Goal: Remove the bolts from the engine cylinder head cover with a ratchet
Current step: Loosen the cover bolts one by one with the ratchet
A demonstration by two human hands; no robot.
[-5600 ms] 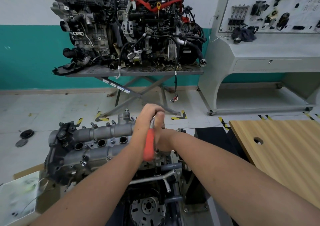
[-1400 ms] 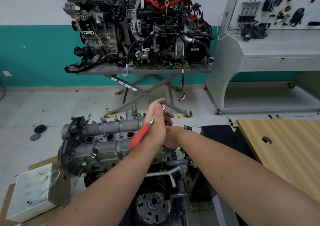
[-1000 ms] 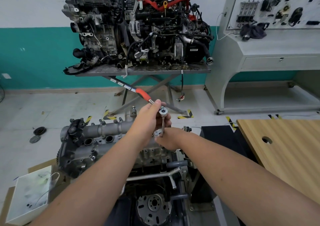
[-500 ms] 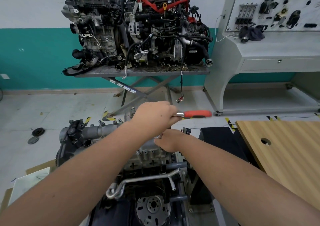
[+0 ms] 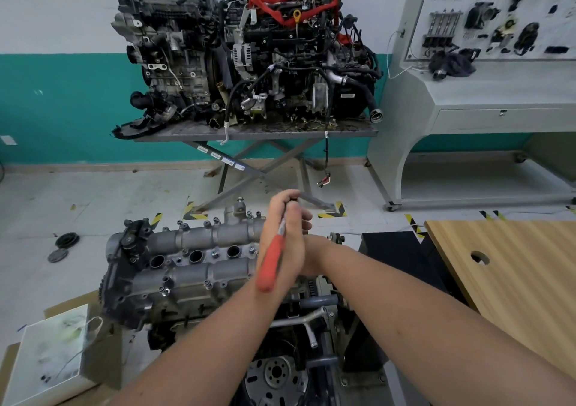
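The grey cylinder head cover [image 5: 193,237] lies across the engine in front of me, with small bolts along its edges. My left hand [image 5: 274,215] is closed round the head end of the ratchet [image 5: 270,265], over the cover's right end. The red handle slants down and toward me, past my left wrist. My right hand [image 5: 314,259] sits just behind and under the left, fist closed on the ratchet's extension, its fingers mostly hidden. The socket and the bolt under it are hidden.
A white box [image 5: 53,352] on cardboard stands at the lower left. A wooden table [image 5: 514,281] fills the right. Beyond are an engine on a scissor-lift table [image 5: 249,131] and a grey console [image 5: 467,100]. Two black discs [image 5: 67,240] lie on the floor.
The red handle pointed right half a second ago; it has swung round toward me and now points down-left. My left hand turned with it. My right hand stayed in place.
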